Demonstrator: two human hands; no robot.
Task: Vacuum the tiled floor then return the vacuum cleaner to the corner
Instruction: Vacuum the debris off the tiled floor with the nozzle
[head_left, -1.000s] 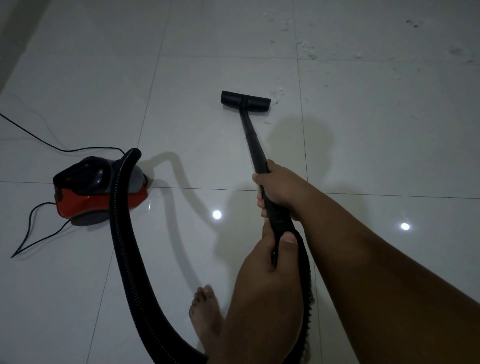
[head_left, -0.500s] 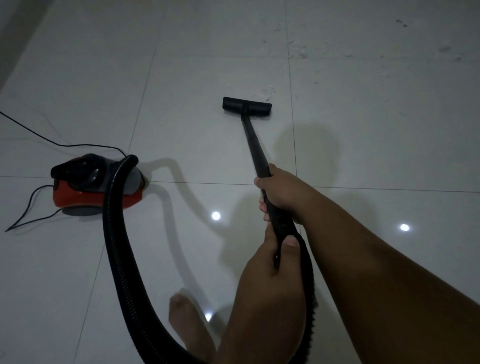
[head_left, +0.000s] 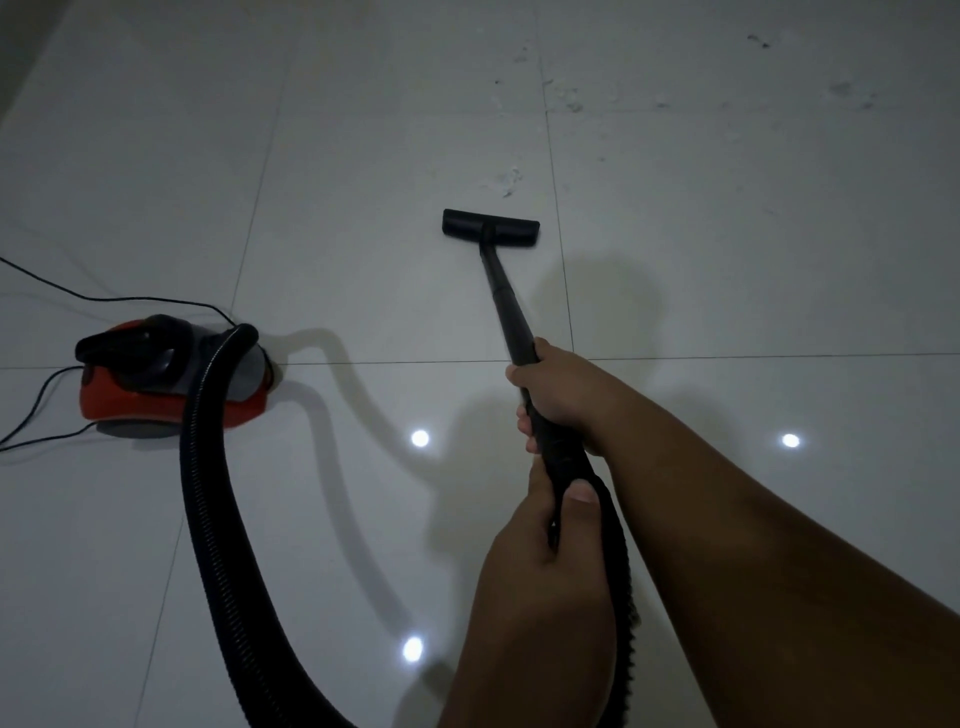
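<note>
A red and black canister vacuum cleaner sits on the white tiled floor at the left. Its ribbed black hose arcs down toward the bottom edge. The black wand runs from my hands up to the flat floor nozzle, which rests on the tile. My right hand is shut on the wand higher up. My left hand is shut on the handle end, thumb on top. White crumbs lie just beyond the nozzle.
A thin black power cord trails from the canister off the left edge. More dust specks are scattered on the far tiles at the upper right. Ceiling lights reflect as bright spots on the glossy tiles.
The nozzle has drawn back toward me, away from the crumbs it touched earlier. The canister has shifted slightly away. My bare foot, seen earlier near the hose, has left the view.
</note>
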